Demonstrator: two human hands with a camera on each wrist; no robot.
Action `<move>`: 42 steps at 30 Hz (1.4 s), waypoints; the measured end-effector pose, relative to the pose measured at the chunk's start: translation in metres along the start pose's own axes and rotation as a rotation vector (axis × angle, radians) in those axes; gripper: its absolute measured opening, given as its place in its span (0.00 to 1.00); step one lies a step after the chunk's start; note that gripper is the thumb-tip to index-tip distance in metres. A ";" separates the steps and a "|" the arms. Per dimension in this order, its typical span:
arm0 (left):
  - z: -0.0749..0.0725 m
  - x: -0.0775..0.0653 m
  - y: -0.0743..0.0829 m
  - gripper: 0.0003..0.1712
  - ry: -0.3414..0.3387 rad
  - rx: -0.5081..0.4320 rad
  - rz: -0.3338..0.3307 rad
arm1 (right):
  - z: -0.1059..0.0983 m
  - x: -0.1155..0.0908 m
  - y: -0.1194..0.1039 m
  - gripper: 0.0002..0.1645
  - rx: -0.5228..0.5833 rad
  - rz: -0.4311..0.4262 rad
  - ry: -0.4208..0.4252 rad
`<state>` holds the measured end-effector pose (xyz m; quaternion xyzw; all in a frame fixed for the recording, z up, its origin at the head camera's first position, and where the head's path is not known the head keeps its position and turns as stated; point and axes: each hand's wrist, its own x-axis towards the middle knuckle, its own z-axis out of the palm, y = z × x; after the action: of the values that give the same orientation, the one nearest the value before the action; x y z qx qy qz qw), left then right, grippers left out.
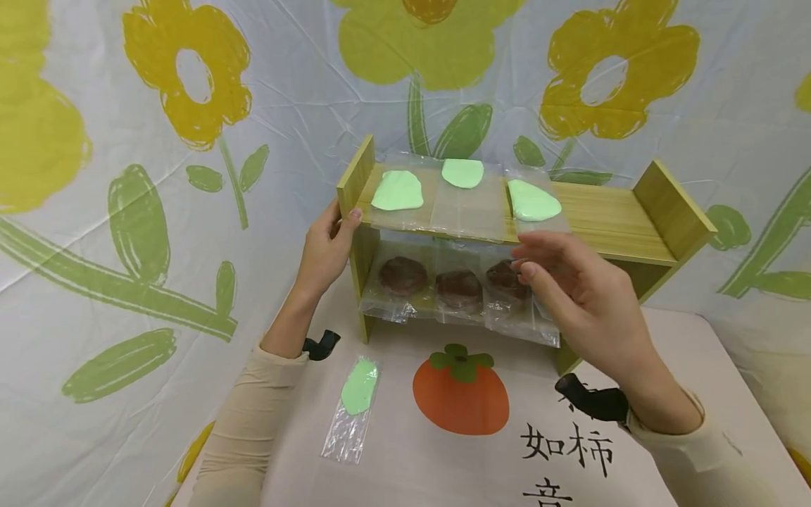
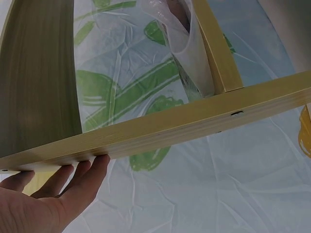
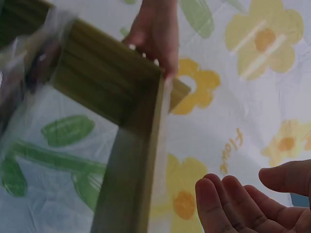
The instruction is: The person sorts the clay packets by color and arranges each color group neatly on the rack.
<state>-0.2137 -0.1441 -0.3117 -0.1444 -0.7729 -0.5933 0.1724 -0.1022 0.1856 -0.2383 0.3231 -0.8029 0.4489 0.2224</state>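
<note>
A small two-tier wooden shelf [image 1: 602, 218] stands on the table. My left hand [image 1: 326, 250] grips its left side panel [image 2: 146, 121], the thumb at the front edge and the fingers [image 2: 92, 174] against the outer face. In front of the upper board hovers my right hand [image 1: 589, 303], fingers loosely bent around nothing. Three clear bags with flat light-green pieces, left [image 1: 398, 191], middle [image 1: 462, 173] and right [image 1: 534, 201], lie on the upper board. Below, three bagged dark brown round pieces [image 1: 402, 276] sit in a row, the right one partly behind my right hand.
Another bagged light-green piece [image 1: 360, 387] lies on the table left of a printed persimmon [image 1: 461, 394]. The pale table cover [image 1: 393, 479] also bears black characters. A flower-printed cloth [image 1: 298, 84] hangs close behind the shelf and at both sides.
</note>
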 end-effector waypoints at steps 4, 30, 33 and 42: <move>0.000 0.000 0.001 0.28 0.003 0.002 -0.007 | 0.015 -0.014 0.007 0.26 0.080 0.018 -0.039; 0.001 0.001 -0.001 0.30 0.005 -0.004 0.008 | 0.157 -0.100 0.082 0.16 0.290 0.344 -0.337; 0.001 0.001 -0.002 0.30 0.003 -0.006 0.012 | 0.170 -0.105 0.090 0.16 0.285 0.393 -0.341; 0.001 0.001 -0.002 0.29 0.005 0.000 0.009 | 0.214 -0.106 0.111 0.16 0.395 0.522 -0.314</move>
<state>-0.2160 -0.1439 -0.3133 -0.1465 -0.7718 -0.5929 0.1772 -0.1226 0.0777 -0.4778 0.2090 -0.7805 0.5819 -0.0926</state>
